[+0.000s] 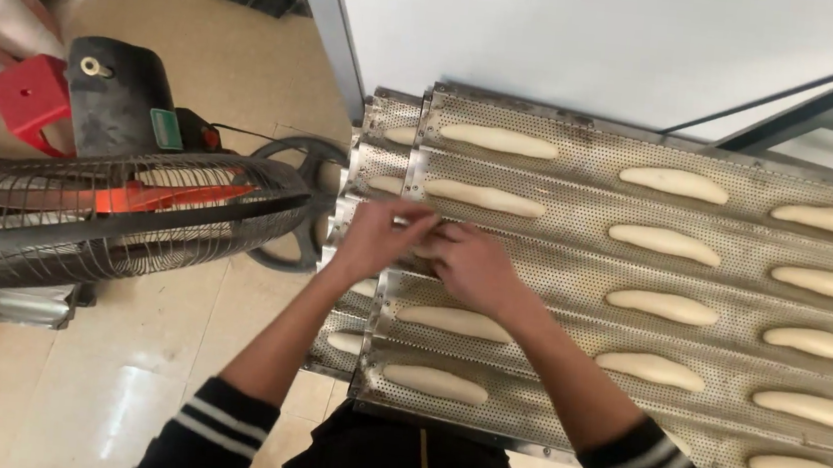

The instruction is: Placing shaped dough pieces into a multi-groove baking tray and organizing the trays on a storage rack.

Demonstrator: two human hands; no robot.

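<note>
Two hands meet over the third channel of the perforated metal baking tray (579, 213). Left hand (376, 239) and right hand (474, 267) have fingers curled narrow around a dough piece (427, 250), mostly hidden between them. Shaped dough loaves (659, 305) lie in rows along the channels. A floor fan (107, 207) stands just left of the tray.

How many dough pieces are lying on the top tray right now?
14 clearly visible on the top tray: four in the left column, five in the middle, five on the right. A fifteenth may sit under the hands.
</note>
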